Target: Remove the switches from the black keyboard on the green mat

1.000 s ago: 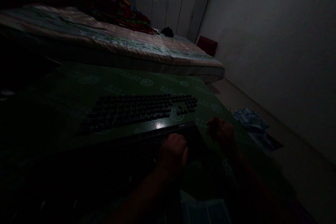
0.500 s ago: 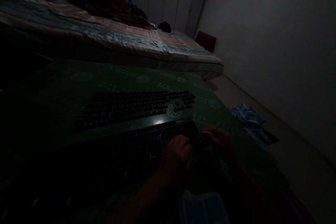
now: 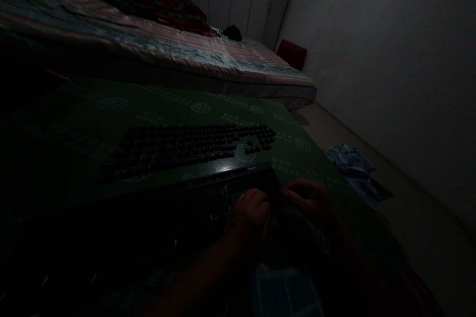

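A black keyboard (image 3: 201,195) with its keycaps off lies across the near part of a green table. My left hand (image 3: 251,210) is closed, its curled fingers down on the right part of that keyboard. At its right edge, my right hand (image 3: 307,199) has thumb and fingers pinched together; whatever is between them is too dark to make out. Behind the keyboard, loose black keycaps (image 3: 178,146) are set out in rows like a keyboard layout, with a gap toward the right end. Deep shadow hides the near left side.
The green table (image 3: 159,101) bears printed globe marks. A blue checked cloth (image 3: 286,290) is nearest me. Beyond the table stands a bed (image 3: 208,62) with a red patterned blanket (image 3: 159,7). Crumpled pale-blue fabric (image 3: 351,161) lies on the floor at right, near the wall (image 3: 401,49).
My right hand has shifted slightly left, its fingertips now closer to the keyboard's right edge. The left hand stays on the keyboard. The view has tipped slightly.
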Available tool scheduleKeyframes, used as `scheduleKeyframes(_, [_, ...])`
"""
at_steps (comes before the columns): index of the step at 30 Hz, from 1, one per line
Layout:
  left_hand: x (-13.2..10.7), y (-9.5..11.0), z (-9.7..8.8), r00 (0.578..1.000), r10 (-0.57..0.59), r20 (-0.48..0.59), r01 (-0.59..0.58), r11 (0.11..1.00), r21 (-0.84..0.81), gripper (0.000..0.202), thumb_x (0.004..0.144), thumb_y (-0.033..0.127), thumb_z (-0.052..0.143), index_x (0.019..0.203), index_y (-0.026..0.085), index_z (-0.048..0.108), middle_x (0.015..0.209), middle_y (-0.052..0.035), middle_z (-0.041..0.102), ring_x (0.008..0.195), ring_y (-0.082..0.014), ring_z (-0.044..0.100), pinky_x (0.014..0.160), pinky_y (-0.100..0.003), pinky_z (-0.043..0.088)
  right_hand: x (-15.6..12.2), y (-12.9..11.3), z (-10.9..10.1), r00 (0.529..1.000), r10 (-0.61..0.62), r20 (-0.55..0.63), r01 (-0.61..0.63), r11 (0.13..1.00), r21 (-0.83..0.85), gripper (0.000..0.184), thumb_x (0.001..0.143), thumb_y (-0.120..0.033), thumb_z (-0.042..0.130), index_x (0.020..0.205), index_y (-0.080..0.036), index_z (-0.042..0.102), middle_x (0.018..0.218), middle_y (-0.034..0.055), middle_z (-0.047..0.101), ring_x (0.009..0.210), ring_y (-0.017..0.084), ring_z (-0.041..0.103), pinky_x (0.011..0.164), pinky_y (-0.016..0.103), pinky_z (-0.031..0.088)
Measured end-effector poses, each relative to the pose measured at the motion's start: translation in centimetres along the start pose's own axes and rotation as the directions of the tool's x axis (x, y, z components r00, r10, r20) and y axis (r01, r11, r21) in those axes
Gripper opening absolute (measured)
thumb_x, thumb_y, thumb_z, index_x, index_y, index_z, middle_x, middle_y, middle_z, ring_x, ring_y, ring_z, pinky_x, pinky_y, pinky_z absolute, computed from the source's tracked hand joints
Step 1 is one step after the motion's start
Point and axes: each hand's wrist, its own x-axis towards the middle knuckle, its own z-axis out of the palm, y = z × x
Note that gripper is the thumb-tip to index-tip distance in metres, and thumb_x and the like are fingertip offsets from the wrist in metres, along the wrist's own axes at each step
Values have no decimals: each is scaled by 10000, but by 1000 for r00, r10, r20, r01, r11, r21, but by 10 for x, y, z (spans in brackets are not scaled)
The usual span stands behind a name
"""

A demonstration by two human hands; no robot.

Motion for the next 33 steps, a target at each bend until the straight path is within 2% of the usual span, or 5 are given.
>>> scheduleKeyframes(11, [-1, -1, 1, 999, -6, 46, 5, 1000, 15, 117, 797, 103, 452, 788, 151, 558, 899, -74, 590, 883, -195, 504, 765, -347, 444, -7, -5, 7, 996, -1, -85, -4, 998, -58, 232, 718, -378, 620, 638, -161, 634, 615, 33, 634, 576, 153, 584, 524, 236, 452])
scheduleKeyframes(17, [0, 1, -2, 997, -19, 70, 18, 1000, 14, 105, 782, 101, 475, 807, 153, 563, 934, -77, 595, 910, -202, 506, 788, -362, 443, -5, -6, 11, 996, 21, -89, -28, 996, -81, 236, 719, -371, 606, 622, -157, 617, 585, 17, 608, 560, 139, 555, 509, 224, 423])
scheduleKeyframes(24, [-1, 1, -3, 998, -17, 68, 16, 1000, 23, 116, 777, 86, 469, 799, 159, 555, 940, -74, 590, 907, -200, 505, 779, -358, 442, -2, -2, 17, 989, 83, -124, -85, 996, -14, 273, 727, -379, 576, 572, -155, 555, 527, -12, 519, 500, 105, 476, 440, 196, 351])
scheduleKeyframes(28, [-1, -1, 0, 997, -23, 74, 20, 999, 43, 120, 789, 86, 461, 804, 152, 559, 929, -70, 589, 905, -202, 503, 784, -353, 437, -2, 2, 22, 976, 107, -190, -107, 994, 8, 272, 719, -397, 561, 582, -162, 546, 509, -22, 502, 481, 105, 467, 426, 194, 345])
scheduleKeyframes(33, [0, -2, 0, 994, -51, 92, 47, 998, 53, 109, 792, 100, 471, 811, 141, 570, 930, -74, 589, 912, -207, 501, 799, -355, 433, -2, 2, 29, 939, 125, -320, -202, 955, -219, 263, 718, -418, 539, 591, -187, 530, 519, -14, 528, 492, 120, 493, 455, 212, 333])
